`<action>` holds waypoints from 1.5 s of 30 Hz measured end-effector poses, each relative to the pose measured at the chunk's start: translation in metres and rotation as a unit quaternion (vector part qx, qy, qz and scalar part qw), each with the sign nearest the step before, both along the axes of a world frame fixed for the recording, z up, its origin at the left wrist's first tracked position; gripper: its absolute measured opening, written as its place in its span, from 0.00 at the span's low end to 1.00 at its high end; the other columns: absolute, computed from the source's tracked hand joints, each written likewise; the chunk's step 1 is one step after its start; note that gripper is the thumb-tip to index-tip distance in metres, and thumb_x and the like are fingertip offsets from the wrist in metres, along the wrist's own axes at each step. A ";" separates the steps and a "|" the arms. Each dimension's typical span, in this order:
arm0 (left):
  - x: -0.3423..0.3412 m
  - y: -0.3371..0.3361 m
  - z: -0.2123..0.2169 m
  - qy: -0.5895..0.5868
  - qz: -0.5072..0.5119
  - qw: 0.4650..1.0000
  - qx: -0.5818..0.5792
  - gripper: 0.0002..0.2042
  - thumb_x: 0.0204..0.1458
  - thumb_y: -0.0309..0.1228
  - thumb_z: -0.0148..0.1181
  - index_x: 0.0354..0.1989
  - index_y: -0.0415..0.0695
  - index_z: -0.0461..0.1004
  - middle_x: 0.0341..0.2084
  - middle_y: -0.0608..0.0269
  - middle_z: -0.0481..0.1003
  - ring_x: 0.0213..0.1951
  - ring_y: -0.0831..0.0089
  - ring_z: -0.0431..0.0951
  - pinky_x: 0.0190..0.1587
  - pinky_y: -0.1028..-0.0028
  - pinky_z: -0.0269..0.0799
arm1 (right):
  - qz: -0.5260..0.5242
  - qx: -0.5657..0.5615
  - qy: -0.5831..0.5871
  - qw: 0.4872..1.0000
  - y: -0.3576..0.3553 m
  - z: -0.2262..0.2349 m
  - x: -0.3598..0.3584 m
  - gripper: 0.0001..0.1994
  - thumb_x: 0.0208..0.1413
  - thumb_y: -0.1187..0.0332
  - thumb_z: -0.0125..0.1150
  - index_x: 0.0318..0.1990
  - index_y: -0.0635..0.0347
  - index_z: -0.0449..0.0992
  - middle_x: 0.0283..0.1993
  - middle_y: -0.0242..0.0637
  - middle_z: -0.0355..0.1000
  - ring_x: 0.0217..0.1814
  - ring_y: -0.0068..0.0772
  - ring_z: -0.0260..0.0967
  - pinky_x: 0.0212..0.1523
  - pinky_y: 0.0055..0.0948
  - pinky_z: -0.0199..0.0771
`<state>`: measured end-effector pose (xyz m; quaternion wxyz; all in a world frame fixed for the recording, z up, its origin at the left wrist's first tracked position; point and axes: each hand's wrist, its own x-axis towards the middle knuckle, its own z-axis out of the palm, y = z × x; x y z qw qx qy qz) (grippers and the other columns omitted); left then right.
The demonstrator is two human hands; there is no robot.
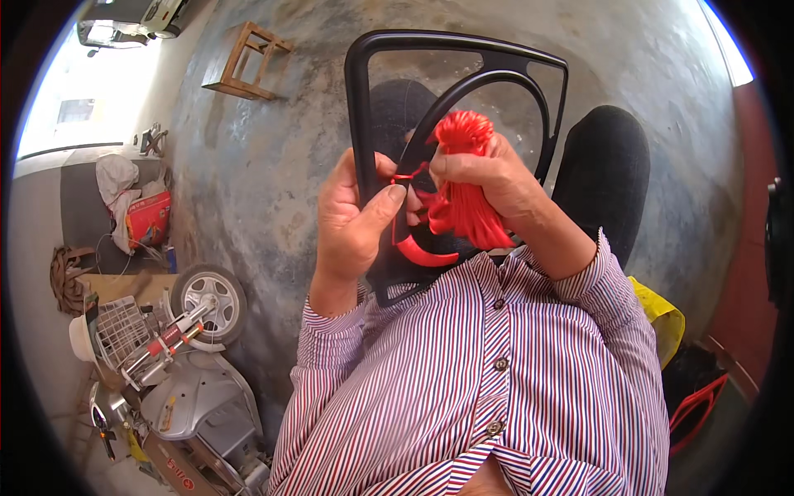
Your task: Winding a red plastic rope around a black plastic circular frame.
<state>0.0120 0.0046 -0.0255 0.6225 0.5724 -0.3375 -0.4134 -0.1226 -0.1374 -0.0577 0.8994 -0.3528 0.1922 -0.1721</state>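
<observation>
A black frame point(357, 91) with rounded corners and a curved inner bar rests upright over my lap. My left hand point(357, 217) pinches the frame's left inner bar, where a thin red strand is looped round it. In my right hand point(495, 178) is a thick bundle of shiny red plastic cord point(467, 207), gripped at its middle, with a rounded top above the fist and loose ends hanging below. A loop of the red cord curves down beside the bar between both hands. Some fingertips behind the bar are partly hidden.
A small wooden stool point(248, 62) stands on the concrete floor at the far left. To the left are a grey scooter point(198, 397) with its front wheel point(208, 304) and a red bag point(149, 219). A yellow bag point(659, 314) and a red-framed item point(699, 409) lie at the right.
</observation>
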 end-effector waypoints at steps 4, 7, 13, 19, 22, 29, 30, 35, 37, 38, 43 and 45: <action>-0.003 -0.002 0.000 -0.023 0.004 1.000 0.004 0.07 0.58 0.20 0.55 0.43 0.39 0.68 0.31 0.62 0.76 0.30 0.78 0.78 0.35 0.76 0.78 | 0.081 -0.038 -0.036 0.995 0.008 -0.007 0.005 0.06 0.51 0.75 0.62 0.36 0.66 0.76 0.27 0.39 0.75 0.31 0.30 0.76 0.34 0.28 0.76; -0.005 -0.002 0.000 -0.035 -0.007 0.999 -0.001 0.07 0.58 0.20 0.55 0.44 0.38 0.68 0.30 0.62 0.76 0.30 0.78 0.78 0.34 0.77 0.77 | 0.083 -0.038 -0.035 0.995 0.008 -0.008 0.007 0.05 0.52 0.75 0.61 0.34 0.67 0.75 0.27 0.39 0.75 0.31 0.30 0.76 0.35 0.28 0.75; -0.006 -0.001 0.002 -0.048 0.004 0.999 0.018 0.06 0.59 0.21 0.54 0.44 0.37 0.70 0.28 0.62 0.77 0.29 0.79 0.77 0.34 0.78 0.76 | 0.046 -0.027 -0.041 0.998 0.008 -0.005 0.001 0.05 0.53 0.76 0.61 0.36 0.67 0.73 0.28 0.38 0.75 0.30 0.31 0.76 0.35 0.30 0.78; -0.010 -0.004 -0.002 -0.037 0.041 0.998 0.037 0.05 0.60 0.23 0.53 0.43 0.37 0.71 0.28 0.62 0.77 0.29 0.79 0.77 0.35 0.78 0.76 | 0.005 -0.081 -0.023 0.996 0.015 0.003 -0.005 0.02 0.52 0.76 0.59 0.32 0.65 0.75 0.28 0.36 0.75 0.30 0.24 0.73 0.35 0.26 0.74; -0.009 -0.005 -0.001 -0.051 0.059 0.996 0.048 0.05 0.59 0.22 0.55 0.42 0.38 0.70 0.28 0.63 0.77 0.29 0.80 0.77 0.33 0.78 0.75 | 0.020 -0.129 0.016 0.991 0.011 0.013 -0.011 0.03 0.51 0.75 0.61 0.33 0.65 0.76 0.29 0.32 0.75 0.30 0.20 0.72 0.34 0.23 0.73; -0.016 -0.008 -0.001 -0.228 0.094 0.967 0.061 0.06 0.55 0.21 0.61 0.38 0.38 0.70 0.25 0.66 0.75 0.24 0.83 0.75 0.25 0.81 0.72 | 0.031 -0.231 0.012 0.972 0.011 0.029 -0.012 0.07 0.49 0.74 0.62 0.35 0.66 0.76 0.29 0.31 0.75 0.30 0.18 0.70 0.34 0.21 0.73; -0.017 -0.009 0.001 -0.236 0.096 0.965 0.064 0.06 0.56 0.22 0.62 0.38 0.38 0.70 0.25 0.66 0.76 0.24 0.83 0.76 0.25 0.81 0.71 | 0.031 -0.257 0.017 0.966 0.011 0.029 -0.010 0.08 0.48 0.74 0.62 0.36 0.66 0.76 0.29 0.31 0.75 0.31 0.18 0.70 0.34 0.22 0.73; -0.014 -0.008 -0.003 -0.224 0.098 0.969 0.048 0.05 0.57 0.22 0.60 0.38 0.37 0.71 0.25 0.66 0.76 0.24 0.82 0.76 0.25 0.81 0.71 | 0.043 -0.277 0.035 0.959 0.011 0.032 -0.008 0.08 0.49 0.73 0.62 0.37 0.67 0.76 0.29 0.31 0.75 0.32 0.18 0.71 0.34 0.23 0.73; -0.015 -0.009 -0.006 -0.219 0.098 0.970 0.030 0.04 0.58 0.23 0.60 0.38 0.37 0.72 0.24 0.65 0.76 0.23 0.82 0.75 0.24 0.81 0.71 | 0.026 -0.267 0.011 0.963 0.014 0.031 -0.006 0.08 0.50 0.73 0.62 0.37 0.67 0.76 0.30 0.32 0.75 0.32 0.18 0.71 0.35 0.23 0.73; -0.015 -0.010 -0.007 -0.217 0.098 0.971 0.020 0.04 0.58 0.23 0.59 0.38 0.37 0.72 0.23 0.65 0.76 0.23 0.82 0.75 0.24 0.80 0.71 | 0.017 -0.254 0.000 0.967 0.015 0.030 -0.005 0.07 0.50 0.73 0.62 0.37 0.67 0.76 0.30 0.32 0.75 0.33 0.18 0.71 0.36 0.23 0.73; -0.006 -0.011 -0.003 -0.048 0.106 0.989 0.095 0.05 0.60 0.26 0.54 0.39 0.38 0.71 0.20 0.59 0.76 0.19 0.75 0.76 0.23 0.76 0.73 | -0.052 -0.116 0.014 0.992 -0.004 0.020 -0.014 0.09 0.56 0.69 0.62 0.39 0.65 0.76 0.31 0.31 0.74 0.32 0.21 0.72 0.37 0.26 0.74; -0.004 -0.013 0.004 -0.014 0.118 0.986 0.118 0.06 0.59 0.27 0.50 0.40 0.38 0.70 0.20 0.54 0.76 0.17 0.72 0.76 0.22 0.76 0.74 | -0.121 0.046 0.011 0.992 -0.015 0.006 -0.016 0.12 0.57 0.71 0.58 0.47 0.65 0.72 0.36 0.34 0.73 0.37 0.24 0.73 0.41 0.30 0.77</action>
